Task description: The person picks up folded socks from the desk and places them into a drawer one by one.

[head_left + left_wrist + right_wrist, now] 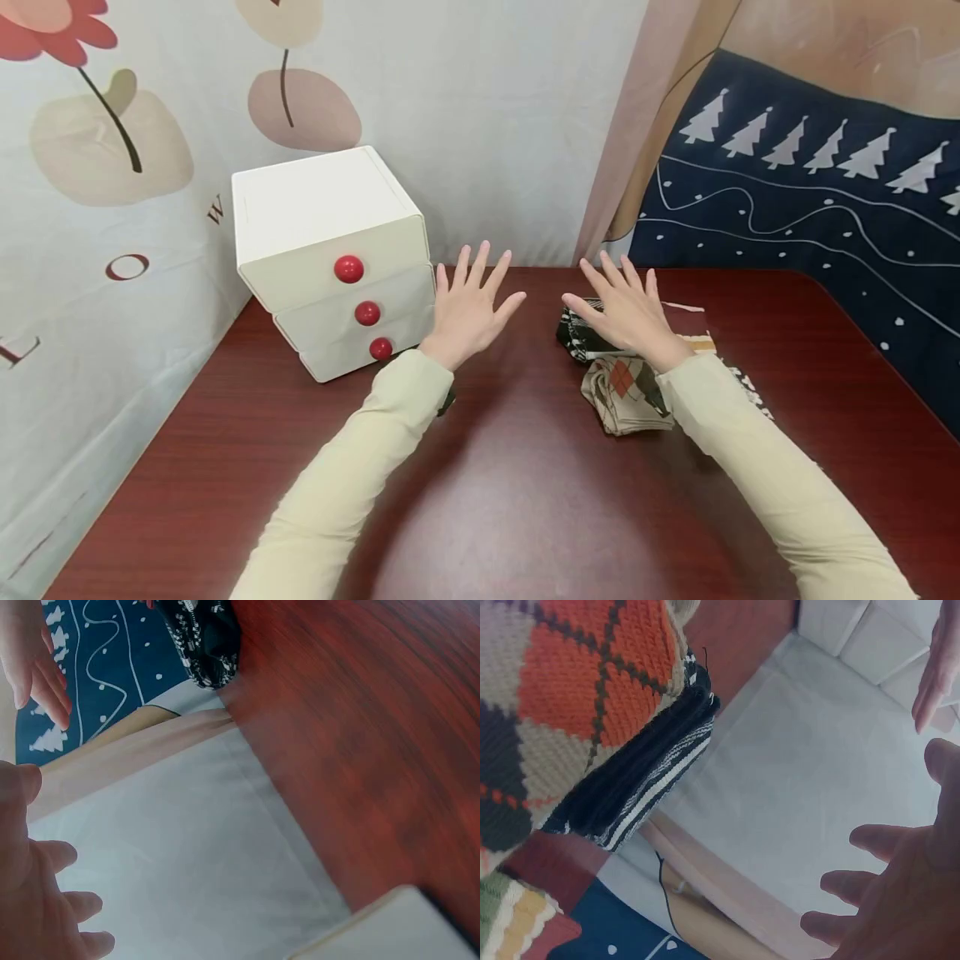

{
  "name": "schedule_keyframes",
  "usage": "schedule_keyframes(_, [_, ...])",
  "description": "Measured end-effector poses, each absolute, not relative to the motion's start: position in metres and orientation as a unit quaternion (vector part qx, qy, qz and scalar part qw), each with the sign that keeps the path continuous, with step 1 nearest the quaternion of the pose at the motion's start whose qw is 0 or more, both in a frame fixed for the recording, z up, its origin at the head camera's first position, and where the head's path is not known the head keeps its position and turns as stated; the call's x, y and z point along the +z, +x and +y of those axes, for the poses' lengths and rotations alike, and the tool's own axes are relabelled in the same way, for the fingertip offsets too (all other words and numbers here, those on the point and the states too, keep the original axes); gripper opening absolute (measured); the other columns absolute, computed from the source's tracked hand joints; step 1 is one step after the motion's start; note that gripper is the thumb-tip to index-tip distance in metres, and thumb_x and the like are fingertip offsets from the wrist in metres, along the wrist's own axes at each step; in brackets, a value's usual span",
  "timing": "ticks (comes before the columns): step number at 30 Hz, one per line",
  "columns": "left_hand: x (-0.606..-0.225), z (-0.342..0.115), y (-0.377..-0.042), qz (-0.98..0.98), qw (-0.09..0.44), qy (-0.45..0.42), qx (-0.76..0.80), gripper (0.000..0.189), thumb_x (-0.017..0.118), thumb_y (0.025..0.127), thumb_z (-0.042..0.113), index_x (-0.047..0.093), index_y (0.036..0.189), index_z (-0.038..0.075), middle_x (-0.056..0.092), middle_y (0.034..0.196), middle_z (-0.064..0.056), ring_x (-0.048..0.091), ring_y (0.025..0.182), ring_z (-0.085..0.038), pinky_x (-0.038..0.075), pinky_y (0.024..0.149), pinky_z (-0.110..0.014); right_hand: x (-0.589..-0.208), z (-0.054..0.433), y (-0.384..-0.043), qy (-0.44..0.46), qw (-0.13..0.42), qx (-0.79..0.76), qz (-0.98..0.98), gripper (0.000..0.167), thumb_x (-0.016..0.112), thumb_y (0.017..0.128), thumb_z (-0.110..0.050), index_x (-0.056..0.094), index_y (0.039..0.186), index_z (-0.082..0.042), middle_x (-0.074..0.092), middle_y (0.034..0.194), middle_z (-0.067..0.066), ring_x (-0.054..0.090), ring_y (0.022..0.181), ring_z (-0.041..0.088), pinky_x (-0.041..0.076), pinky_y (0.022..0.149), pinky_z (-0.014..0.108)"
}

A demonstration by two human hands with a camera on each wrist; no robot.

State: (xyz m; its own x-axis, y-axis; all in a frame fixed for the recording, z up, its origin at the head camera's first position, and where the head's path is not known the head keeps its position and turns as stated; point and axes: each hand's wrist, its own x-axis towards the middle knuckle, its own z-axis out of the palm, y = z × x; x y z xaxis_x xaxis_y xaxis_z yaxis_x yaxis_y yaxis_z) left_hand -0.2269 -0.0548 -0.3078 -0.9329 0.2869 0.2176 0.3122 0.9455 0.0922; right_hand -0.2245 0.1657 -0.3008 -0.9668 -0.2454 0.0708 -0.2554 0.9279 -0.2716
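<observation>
- Head view: the left grip [468, 315] and right grip [626, 317] are hovering with fingers spread apart, holding nothing. A folded beige argyle knit bundle [618, 398] is lying on the glossy red-brown desk [517, 508], at the right grip's six o'clock; for tidy handling, sleeves should be clearing its folds.
- Left wrist view: near twelve o'clock, a black-and-white patterned cloth bundle [202, 641] is showing its end.
- Right wrist view: at eight o'clock, a striped green-and-yellow knit [511, 919] is showing green that the head view isn't.

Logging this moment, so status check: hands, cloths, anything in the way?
Left hand and right hand open, empty. Folded cloths on table, right side. Left sleeve partly hides dark item in head view.
</observation>
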Motion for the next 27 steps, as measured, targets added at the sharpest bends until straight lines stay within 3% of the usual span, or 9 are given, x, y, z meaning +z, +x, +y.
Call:
schedule_keyframes(7, [-0.297, -0.077, -0.203, -0.971, 0.127, -0.201, -0.032, 0.062, 0.03, 0.09, 0.056, 0.015, 0.143, 0.027, 0.008, 0.148, -0.004, -0.003, 0.133, -0.025, 0.0, 0.102, -0.051, -0.297, 0.168, -0.211, 0.166, 0.046, 0.128, -0.977, 0.076, 0.033, 0.084, -0.065, 0.02, 0.143, -0.018, 0.013, 0.146, 0.011, 0.001, 0.133, 0.031, -0.004, 0.1, 0.055])
schedule_keyframes(16, [-0.262, -0.125, -0.165, -0.947, 0.204, -0.248, 0.002, 0.063, 0.039, 0.088, 0.054, 0.028, 0.14, 0.022, 0.017, 0.146, -0.008, 0.006, 0.133, -0.028, 0.007, 0.1, -0.054, -0.278, 0.168, -0.196, 0.215, 0.08, 0.131, -0.964, 0.072, 0.044, 0.084, -0.058, 0.025, 0.141, -0.018, 0.02, 0.144, 0.011, 0.008, 0.132, 0.031, 0.002, 0.102, 0.053])
schedule_keyframes(23, [-0.231, -0.163, -0.151, -0.954, 0.217, -0.205, -0.018, 0.062, 0.044, 0.087, 0.051, 0.029, 0.14, 0.022, 0.017, 0.145, -0.012, 0.004, 0.131, -0.037, 0.009, 0.099, -0.057, -0.258, 0.162, -0.199, 0.256, 0.094, 0.127, -0.954, 0.07, 0.052, 0.082, -0.054, 0.033, 0.138, -0.017, 0.025, 0.142, 0.011, 0.016, 0.13, 0.032, 0.009, 0.101, 0.053])
schedule_keyframes(27, [-0.217, -0.187, -0.147, -0.957, 0.229, -0.175, -0.023, 0.061, 0.051, 0.085, 0.046, 0.035, 0.137, 0.017, 0.023, 0.141, -0.019, 0.012, 0.127, -0.046, 0.016, 0.094, -0.06, -0.245, 0.152, -0.204, 0.272, 0.094, 0.128, -0.949, 0.069, 0.054, 0.082, -0.053, 0.034, 0.138, -0.017, 0.027, 0.142, 0.01, 0.018, 0.13, 0.03, 0.013, 0.102, 0.051])
